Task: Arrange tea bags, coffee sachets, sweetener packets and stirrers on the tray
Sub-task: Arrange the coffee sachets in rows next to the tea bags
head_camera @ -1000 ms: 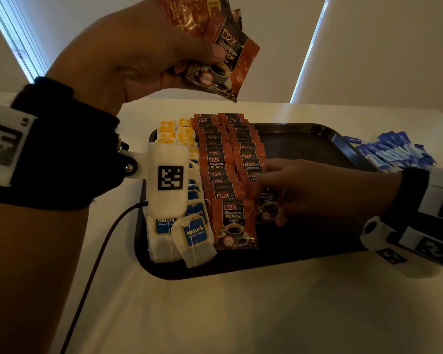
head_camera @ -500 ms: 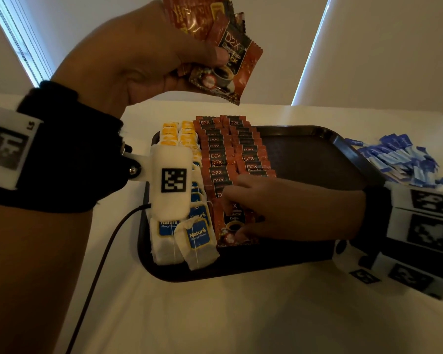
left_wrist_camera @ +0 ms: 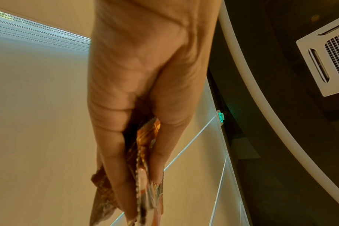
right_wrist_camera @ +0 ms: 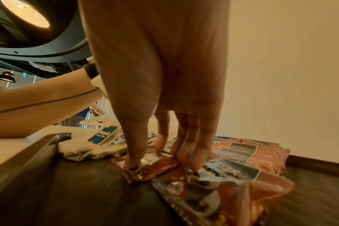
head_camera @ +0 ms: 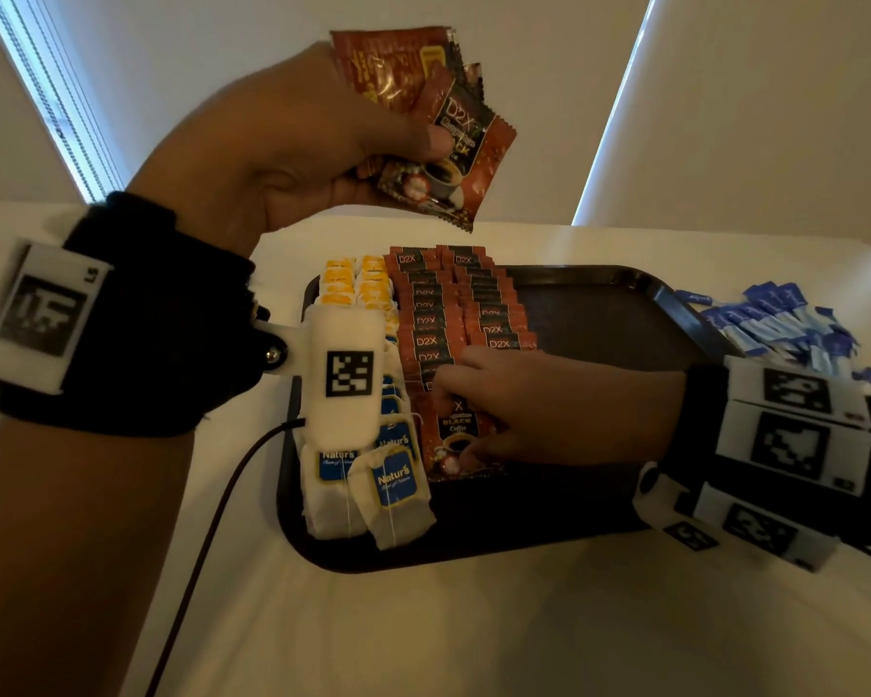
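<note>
A dark tray (head_camera: 599,314) lies on the white table. Along its left side are tea bags with blue tags (head_camera: 393,490) and yellow tags (head_camera: 358,284). Beside them run two overlapping rows of red coffee sachets (head_camera: 433,319). My left hand (head_camera: 413,138) is raised above the tray and grips a bunch of coffee sachets (head_camera: 458,158), whose edges show between the thumb and fingers (left_wrist_camera: 145,191). My right hand (head_camera: 453,420) rests on the front sachet (head_camera: 448,445) of the left row. Its thumb and straight fingertips (right_wrist_camera: 186,157) press that sachet (right_wrist_camera: 155,168) down. I see no stirrers.
A loose heap of blue sweetener packets (head_camera: 785,324) lies on the table just right of the tray. The tray's right half is bare. A black cable (head_camera: 212,520) hangs from my left wrist across the table (head_camera: 524,636). The tray's raised rim (right_wrist_camera: 29,160) borders the tea bags.
My right hand has slid left from the front of the right sachet row to the front sachet of the left row. The left hand has stayed raised with its bunch.
</note>
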A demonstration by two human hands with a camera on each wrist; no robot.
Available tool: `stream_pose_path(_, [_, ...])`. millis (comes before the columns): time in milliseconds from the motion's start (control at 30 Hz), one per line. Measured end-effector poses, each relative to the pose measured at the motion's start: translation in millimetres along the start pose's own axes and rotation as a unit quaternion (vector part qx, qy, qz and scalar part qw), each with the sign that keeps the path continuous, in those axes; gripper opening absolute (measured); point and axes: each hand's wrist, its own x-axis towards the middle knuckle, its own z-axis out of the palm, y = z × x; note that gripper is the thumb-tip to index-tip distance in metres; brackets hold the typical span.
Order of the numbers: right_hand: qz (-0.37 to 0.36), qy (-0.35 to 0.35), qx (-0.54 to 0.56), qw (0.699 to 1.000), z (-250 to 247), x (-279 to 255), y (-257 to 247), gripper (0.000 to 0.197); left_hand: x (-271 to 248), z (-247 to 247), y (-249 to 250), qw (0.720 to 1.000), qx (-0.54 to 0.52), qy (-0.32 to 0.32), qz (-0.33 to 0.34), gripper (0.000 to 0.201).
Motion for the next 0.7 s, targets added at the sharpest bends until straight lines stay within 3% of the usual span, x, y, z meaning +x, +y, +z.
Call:
stream_pose_path(100, [0.003,0.003,0.006,1.0,-2.7,-0.8,-0.4,0.041,1.0,0.5,4.4,0.998,-0.038,-0.009,-0.04,0.035])
stream_pose_path(200, [0.058,0.108,0.11,0.986,-23.4,-5.5,-6.5,0.027,-3.7,2.6,7.7,0.997,-0.044,-0.038,-0.047,0.039])
stream_pose_path(233, [0.097,0.165,0.168,0.967,-31.3,-6.2,-7.1,0.028,-4.8,2.4,6.9,0.996,-0.046,-0.047,-0.054,0.041])
stream_pose_path(300, [0.167,0.262,0.315,0.897,-44.7,-6.6,-4.7,0.032,-5.1,2.4,4.5,0.996,-0.04,-0.056,-0.063,0.043])
stream_pose_path(367, [0.187,0.296,0.459,0.817,-51.9,-5.8,-0.4,0.035,-4.5,3.7,2.7,0.995,-0.033,-0.069,-0.072,0.045])
stream_pose_path(400, [0.182,0.3,0.496,0.795,-53.0,-5.5,1.0,0.034,-4.4,5.2,2.2,0.994,-0.027,-0.078,-0.075,0.046])
stream_pose_path(467, [0.167,0.314,0.511,0.782,-52.1,-5.2,4.1,0.025,-5.6,9.0,3.1,0.992,-0.017,-0.1,-0.078,0.043])
stream_pose_path(567, [0.168,0.334,0.489,0.788,-50.2,-8.1,6.9,0.015,-8.0,14.1,5.6,0.989,-0.019,-0.125,-0.082,0.03])
stream_pose_path(700, [0.167,0.319,0.489,0.794,-52.0,-18.3,11.5,0.016,-8.1,14.3,7.2,0.989,-0.023,-0.126,-0.074,0.035])
